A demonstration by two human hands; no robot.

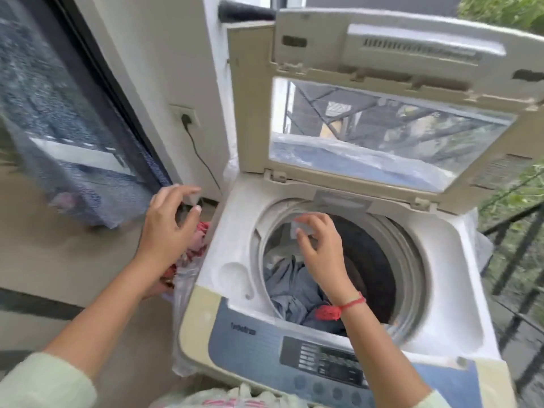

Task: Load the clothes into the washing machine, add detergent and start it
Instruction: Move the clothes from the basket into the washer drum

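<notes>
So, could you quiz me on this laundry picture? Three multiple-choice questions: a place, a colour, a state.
1. Where is the right hand? A on the buttons; B over the drum; C on the wall socket.
2. What colour is the wristband? A green; B black; C red.
3. The lid is: A raised; B shut; C missing.
Answers: 1 B, it is above the clothes in the drum. 2 C, red thread circles the right wrist. 3 A, it stands open behind the drum.
</notes>
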